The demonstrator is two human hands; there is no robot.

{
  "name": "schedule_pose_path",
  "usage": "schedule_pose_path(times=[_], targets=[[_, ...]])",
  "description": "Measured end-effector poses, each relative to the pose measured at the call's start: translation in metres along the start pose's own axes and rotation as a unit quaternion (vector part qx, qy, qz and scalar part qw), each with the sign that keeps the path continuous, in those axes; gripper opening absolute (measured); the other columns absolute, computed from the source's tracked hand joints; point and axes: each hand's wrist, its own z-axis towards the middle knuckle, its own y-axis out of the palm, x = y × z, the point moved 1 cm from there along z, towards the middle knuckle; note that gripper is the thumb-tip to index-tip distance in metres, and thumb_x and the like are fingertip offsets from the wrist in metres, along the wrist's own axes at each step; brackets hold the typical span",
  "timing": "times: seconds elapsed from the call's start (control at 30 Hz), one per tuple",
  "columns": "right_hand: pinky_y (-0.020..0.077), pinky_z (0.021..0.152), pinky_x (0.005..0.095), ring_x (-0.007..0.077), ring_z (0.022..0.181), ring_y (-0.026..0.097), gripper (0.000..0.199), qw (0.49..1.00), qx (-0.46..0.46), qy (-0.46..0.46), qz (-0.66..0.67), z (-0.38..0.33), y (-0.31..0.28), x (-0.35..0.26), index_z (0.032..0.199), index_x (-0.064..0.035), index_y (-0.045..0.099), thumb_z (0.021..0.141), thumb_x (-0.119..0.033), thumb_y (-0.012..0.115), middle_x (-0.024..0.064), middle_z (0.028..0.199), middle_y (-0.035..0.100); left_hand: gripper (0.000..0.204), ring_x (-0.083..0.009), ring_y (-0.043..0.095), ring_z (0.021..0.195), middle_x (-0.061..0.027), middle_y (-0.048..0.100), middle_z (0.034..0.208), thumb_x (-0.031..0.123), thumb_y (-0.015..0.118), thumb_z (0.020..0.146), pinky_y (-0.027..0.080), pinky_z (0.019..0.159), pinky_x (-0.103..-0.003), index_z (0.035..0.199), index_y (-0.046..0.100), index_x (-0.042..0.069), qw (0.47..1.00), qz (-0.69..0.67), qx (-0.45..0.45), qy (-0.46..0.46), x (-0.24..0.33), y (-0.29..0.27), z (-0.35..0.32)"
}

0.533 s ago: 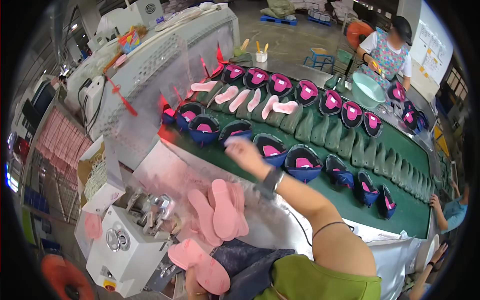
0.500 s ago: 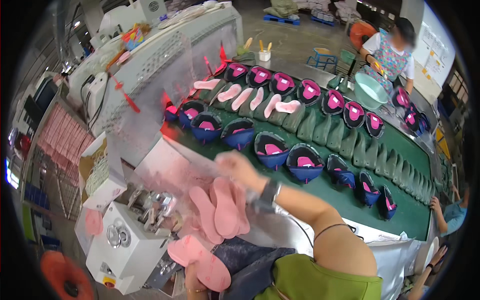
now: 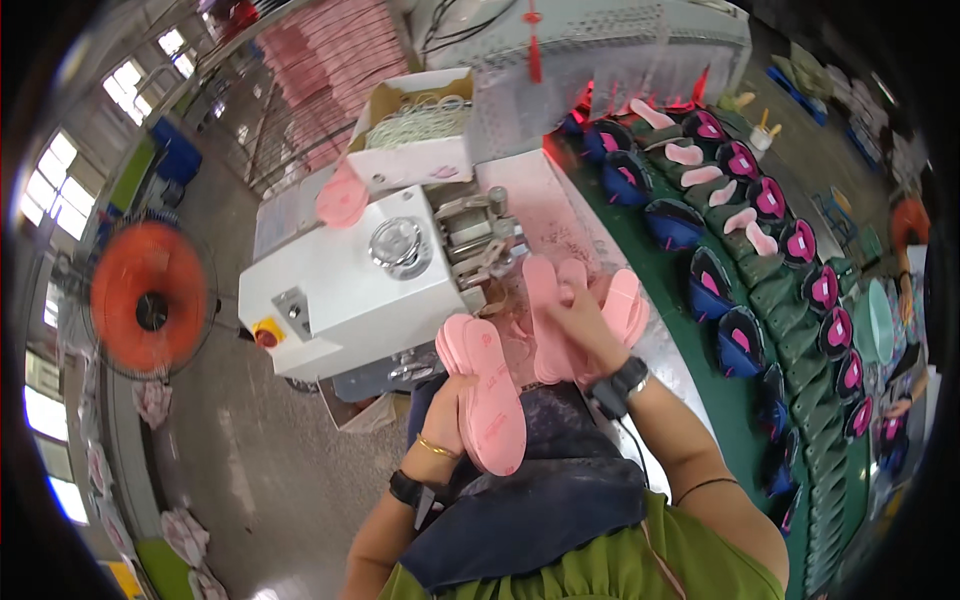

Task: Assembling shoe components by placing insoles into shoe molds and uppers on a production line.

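Observation:
My left hand (image 3: 446,418) is closed around a small stack of pink insoles (image 3: 490,405), held upright in front of my lap. On the work surface to its right lie more pink insoles (image 3: 541,300) in overlapping piles. My right hand (image 3: 588,325) is over these piles, its fingers bent onto one of the middle insoles; the fingertips are partly hidden. Just beyond my hands is a white machine (image 3: 350,285) with a round dial and metal rollers at its right end.
A green conveyor belt (image 3: 690,290) at the right carries dark shoe uppers with pink linings and rows of green lasts (image 3: 780,310). An open carton (image 3: 415,165) of cords sits behind the machine. An orange fan (image 3: 150,300) stands at the left. Another person works at the far right.
My view has swung left toward the machine. My right hand has come back from beside the belt to the insole piles. My left hand still holds its insoles.

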Motion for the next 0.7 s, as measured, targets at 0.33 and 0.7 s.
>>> schedule_pose_path(times=[0.33, 0.7], targets=[[0.0509, 0.076, 0.0367, 0.0286, 0.088, 0.064, 0.041, 0.990, 0.007, -0.083, -0.110, 0.079, 0.000, -0.006, 0.114, 0.0024, 0.050, 0.083, -0.017, 0.068, 0.0167, 0.100, 0.062, 0.048, -0.0309, 0.063, 0.101, -0.0177, 0.062, 0.114, 0.018, 0.051, 0.085, 0.051, 0.092, -0.043, 0.129, 0.047, -0.002, 0.998, 0.017, -0.027, 0.048, 0.052, 0.012, -0.034], [0.0501, 0.071, 0.0391, 0.0326, 0.084, 0.066, 0.043, 0.970, 0.052, -0.075, -0.227, 0.087, -0.012, 0.022, 0.099, -0.0011, 0.067, 0.087, -0.043, 0.062, 0.0177, 0.082, 0.067, 0.043, -0.0256, 0.063, 0.101, -0.0154, 0.062, 0.114, 0.012, 0.050, 0.090, 0.053, 0.089, -0.039, 0.128, 0.047, -0.006, 0.990, 0.067, -0.048, 0.113, 0.075, 0.033, -0.054]])
